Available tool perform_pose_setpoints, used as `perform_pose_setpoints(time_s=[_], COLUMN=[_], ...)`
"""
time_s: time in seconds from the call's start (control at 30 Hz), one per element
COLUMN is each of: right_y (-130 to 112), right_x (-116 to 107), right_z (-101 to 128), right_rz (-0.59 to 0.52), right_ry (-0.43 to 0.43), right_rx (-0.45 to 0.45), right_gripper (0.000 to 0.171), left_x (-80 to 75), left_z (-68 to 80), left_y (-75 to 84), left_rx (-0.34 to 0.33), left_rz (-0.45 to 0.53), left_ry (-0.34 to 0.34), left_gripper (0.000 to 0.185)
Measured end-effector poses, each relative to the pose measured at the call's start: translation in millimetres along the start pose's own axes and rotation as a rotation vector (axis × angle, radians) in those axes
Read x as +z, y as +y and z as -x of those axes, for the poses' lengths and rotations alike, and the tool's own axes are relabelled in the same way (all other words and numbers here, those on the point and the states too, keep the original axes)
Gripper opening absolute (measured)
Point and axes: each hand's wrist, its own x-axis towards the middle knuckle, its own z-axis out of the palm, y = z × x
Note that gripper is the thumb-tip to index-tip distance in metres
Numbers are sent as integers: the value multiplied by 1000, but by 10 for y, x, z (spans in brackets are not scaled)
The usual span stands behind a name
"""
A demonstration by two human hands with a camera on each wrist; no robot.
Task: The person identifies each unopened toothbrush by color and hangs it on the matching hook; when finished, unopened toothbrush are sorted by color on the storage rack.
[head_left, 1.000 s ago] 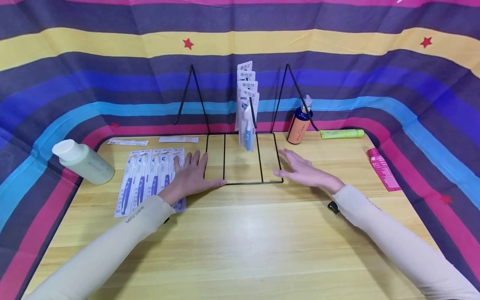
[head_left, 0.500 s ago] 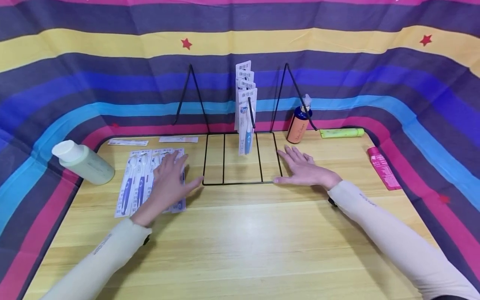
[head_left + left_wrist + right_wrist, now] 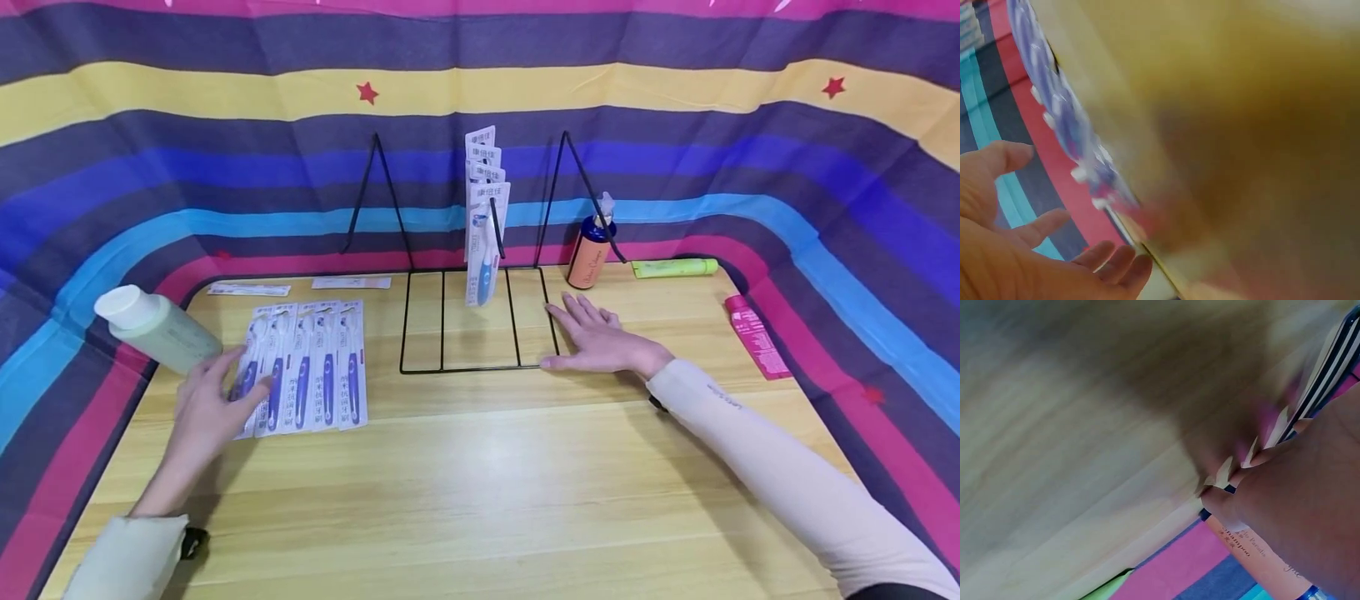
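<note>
Woodgrain counter [image 3: 480, 483] carries your thin black wire rack [image 3: 480, 321]; your right hand [image 3: 600, 342] lies flat, fingers spread, at its corner. Glossy flat toothbrush packs [image 3: 307, 367] lie left, your relaxed left hand [image 3: 206, 412] touching their edge.

Left hand [image 3: 213, 400] apparently relaxed open; right hand [image 3: 600, 340] flat.
</note>
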Motion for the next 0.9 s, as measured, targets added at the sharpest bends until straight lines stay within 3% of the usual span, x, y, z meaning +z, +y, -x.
perform_pose_setpoints(time_s=[0.13, 0.37, 0.47, 0.73, 0.8, 0.9], right_y=[-1, 16, 5, 1, 7, 16], right_x=[6, 16, 22, 43, 46, 43], right_z=[-2, -16, -24, -33, -30, -17], right_rz=[0, -8, -5, -16, -15, -14], right_ry=[7, 17, 21, 26, 28, 28], right_rx=[4, -5, -11, -19, -17, -13], right_gripper=[115, 113, 113, 113, 113, 113], left_x=[-69, -105, -143, -225, -226, -220], left_z=[19, -63, -83, -116, -120, -122], left_y=[-147, -193, -193, -176, -178, -183], left_rx=[-25, 7, -20, -181, -199, -173], left_rz=[2, -3, 1, 24, 52, 79], left_ry=[-26, -62, -97, -154, -158, -149], left_gripper=[71, 70, 73, 68, 66, 67])
